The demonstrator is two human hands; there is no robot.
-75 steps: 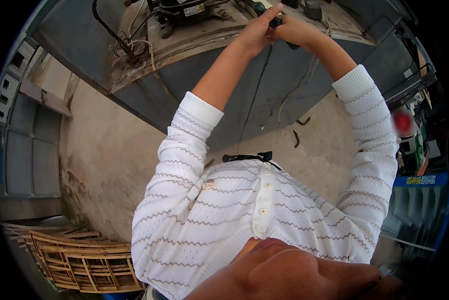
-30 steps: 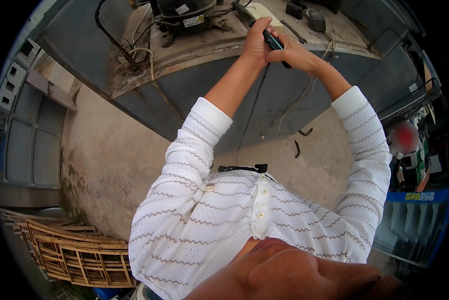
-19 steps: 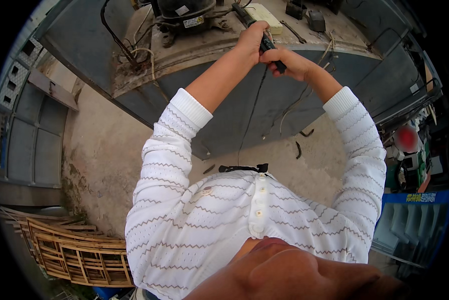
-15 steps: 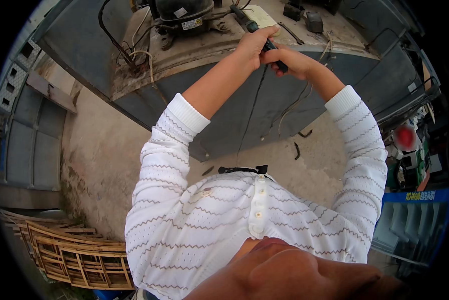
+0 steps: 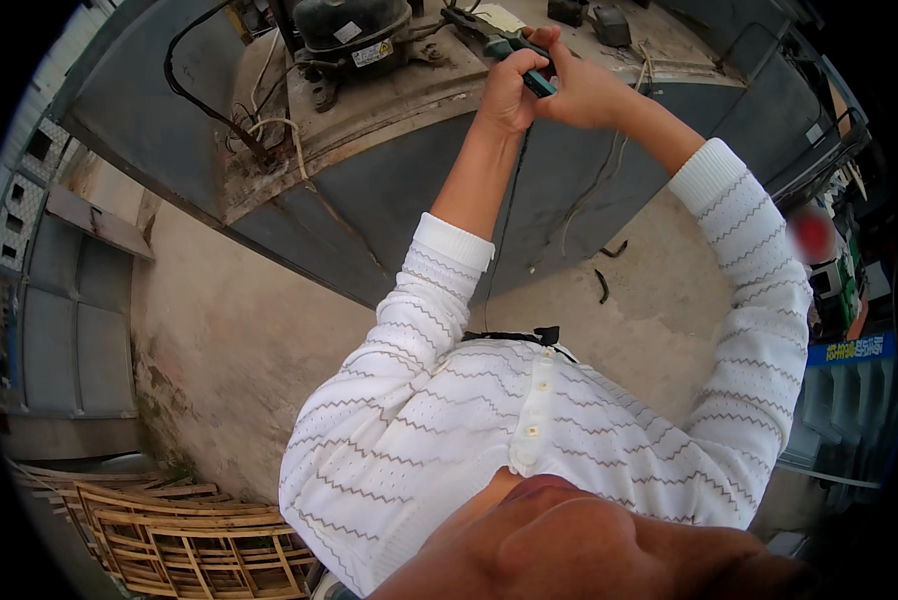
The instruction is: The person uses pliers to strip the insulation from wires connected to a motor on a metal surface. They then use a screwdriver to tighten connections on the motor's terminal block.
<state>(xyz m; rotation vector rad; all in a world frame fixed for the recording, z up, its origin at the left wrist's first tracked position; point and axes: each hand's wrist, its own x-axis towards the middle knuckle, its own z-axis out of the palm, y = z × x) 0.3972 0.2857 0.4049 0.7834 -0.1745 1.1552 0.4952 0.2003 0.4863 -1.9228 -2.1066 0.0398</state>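
Gripping green-handled tool [image 5: 497,47] with left fingers [image 5: 525,62] and right fingers [image 5: 545,36] curled snugly round it. Can see yellow-patched white label [image 5: 373,53] on black compressor [image 5: 377,22], too small to read.

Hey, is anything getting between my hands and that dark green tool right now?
Nothing visible does: your left hand and right hand are both on the dark green tool. The black compressor sits off to its left, not in between.
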